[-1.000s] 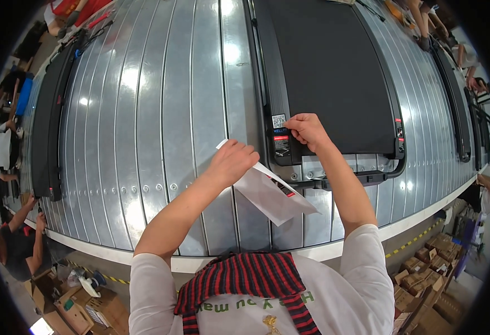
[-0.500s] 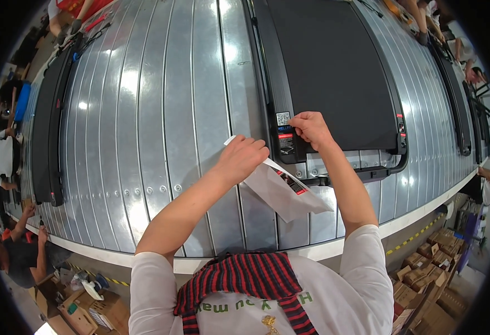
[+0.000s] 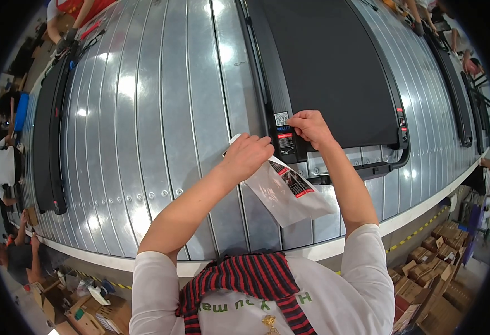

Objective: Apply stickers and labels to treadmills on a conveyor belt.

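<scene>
My left hand [image 3: 249,154] is closed on a white label sheet [image 3: 281,209], whose loose end curls down toward me and shows red and black printed labels. Just right of it, my right hand [image 3: 312,129] is in a pinch at the edge of a square-coded label [image 3: 281,119] on a black treadmill [image 3: 340,67]. Whatever those fingertips hold, if anything, is too small to make out. Below that label, a red and black label [image 3: 285,143] lies on the same side rail, close to its near corner.
The treadmill lies on a ribbed metal work surface [image 3: 161,111] with a pale front edge [image 3: 334,249]. Another black treadmill [image 3: 49,134] stands at the left, one more [image 3: 446,84] at the right. Several people work around the surface. Cardboard boxes [image 3: 423,273] sit below, right.
The label sheet has turned and its printed face shows more. My left hand has shifted slightly right; my right hand stays pinched beside the square-coded label.
</scene>
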A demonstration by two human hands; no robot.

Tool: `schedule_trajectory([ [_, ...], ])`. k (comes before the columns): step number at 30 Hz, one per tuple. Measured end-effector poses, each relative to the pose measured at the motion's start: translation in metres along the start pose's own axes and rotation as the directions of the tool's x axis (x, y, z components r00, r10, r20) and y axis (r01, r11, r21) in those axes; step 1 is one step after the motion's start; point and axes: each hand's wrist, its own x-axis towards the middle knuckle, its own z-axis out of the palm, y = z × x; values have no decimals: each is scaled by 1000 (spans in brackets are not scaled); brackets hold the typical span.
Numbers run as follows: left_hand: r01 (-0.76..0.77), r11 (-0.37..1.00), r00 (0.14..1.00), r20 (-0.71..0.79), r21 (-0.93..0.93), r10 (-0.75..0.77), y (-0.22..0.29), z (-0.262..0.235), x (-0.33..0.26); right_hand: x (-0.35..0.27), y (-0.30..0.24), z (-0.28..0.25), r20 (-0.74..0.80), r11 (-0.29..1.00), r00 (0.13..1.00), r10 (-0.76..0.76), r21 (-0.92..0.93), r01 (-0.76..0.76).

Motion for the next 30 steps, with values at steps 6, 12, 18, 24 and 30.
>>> schedule_trajectory([
  [6,-10,1000,1000,3,-5,10,-1,1,5,1,1,0,-14,1000,1000,-1,-14,0],
  [12,55,995,979,202,-79,-38,1,-1,17,4,0,0,-15,999,1000,-19,-31,18],
  [18,66,997,969,240,-39,-55,-3,1,30,10,-1,-2,-35,997,998,-46,-65,43],
  [24,107,993,959,268,-49,-90,3,1,27,3,0,13,-126,823,959,-254,-548,146],
  [30,55,997,966,257,-53,-40,-7,9,-14,-12,3,26,40,229,760,-649,-942,246],
])
